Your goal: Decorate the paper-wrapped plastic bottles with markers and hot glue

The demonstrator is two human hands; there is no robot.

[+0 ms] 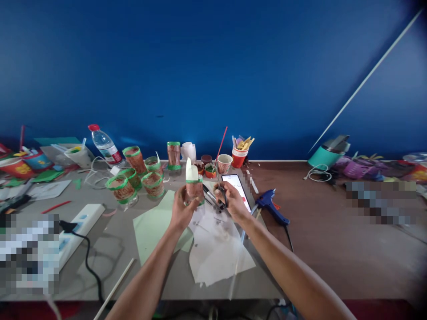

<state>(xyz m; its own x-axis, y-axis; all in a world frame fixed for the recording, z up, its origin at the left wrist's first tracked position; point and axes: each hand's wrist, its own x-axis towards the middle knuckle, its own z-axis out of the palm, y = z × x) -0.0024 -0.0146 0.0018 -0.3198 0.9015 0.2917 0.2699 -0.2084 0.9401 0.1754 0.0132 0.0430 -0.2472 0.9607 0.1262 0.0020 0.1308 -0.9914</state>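
Note:
My left hand [183,206] is closed around a small cup [194,191] with a brown side and a green rim. A pale green paper piece [191,170] stands up out of its top. To the right, my right hand [233,202] grips scissors [219,178] by the dark handles, blades pointing up and apart from the cup. Dark pens [211,198] lie between the two hands. Below them is a stained white paper sheet [220,253], partly over a light green sheet [150,222]. Just beyond my right hand lies a lit phone [238,189].
Several brown-and-green cups [122,189] stand at left, near a water bottle [104,144]. A power strip [80,231] and cables lie front left. A blue glue gun [271,206] rests at right. At the back are a paper cup [224,164] and a red cup [239,156] of sticks.

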